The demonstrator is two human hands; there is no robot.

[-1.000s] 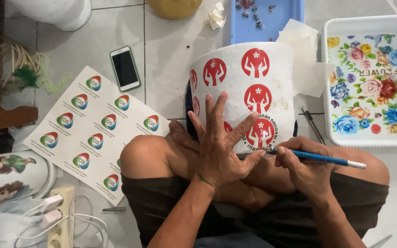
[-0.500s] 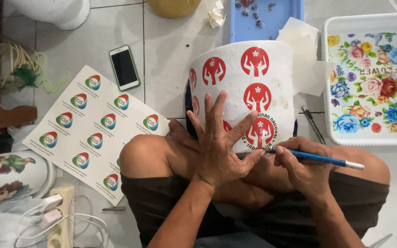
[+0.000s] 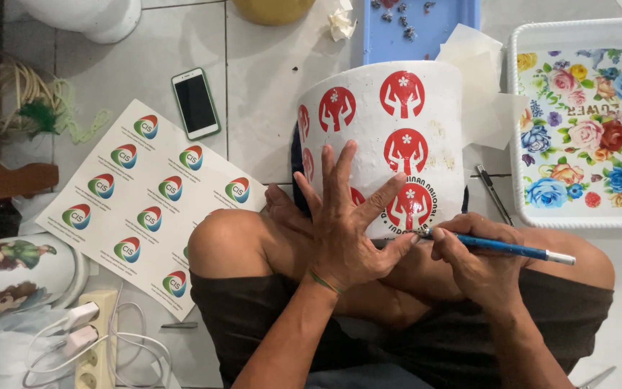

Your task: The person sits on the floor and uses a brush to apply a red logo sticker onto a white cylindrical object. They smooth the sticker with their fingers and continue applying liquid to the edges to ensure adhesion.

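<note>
On the person's lap, near the tiled floor [image 3: 109,86], the white pot [image 3: 426,115] with red emblems lies steadied by the open, spread left hand [image 3: 347,230], while the right hand [image 3: 473,252] pinches a blue tool [image 3: 502,247] against its lowest emblem.

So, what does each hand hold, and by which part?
The right hand holds a blue-handled tool near its working end, tip at the white pot's lowest red sticker. The left hand grips nothing; its spread fingers press flat on the pot.
</note>
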